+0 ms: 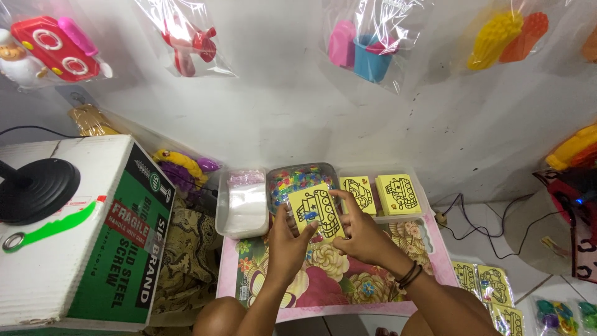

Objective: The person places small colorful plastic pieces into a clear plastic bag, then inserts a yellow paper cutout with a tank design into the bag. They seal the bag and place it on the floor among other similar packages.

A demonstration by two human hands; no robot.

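Both hands hold a yellow card printed with a black line drawing of a vehicle, above a small pink floral table. My left hand grips the card's left lower edge. My right hand holds its right side, fingers curled over the top corner. Just behind the card sits a clear tub of multicoloured beads. Two stacks of similar yellow cards lie in a tray to the right of the tub.
A tray of clear plastic bags stands left of the tub. A large green and white cardboard box with a black round base on it fills the left. Bagged toys hang on the white wall. Packed yellow cards lie on the floor at right.
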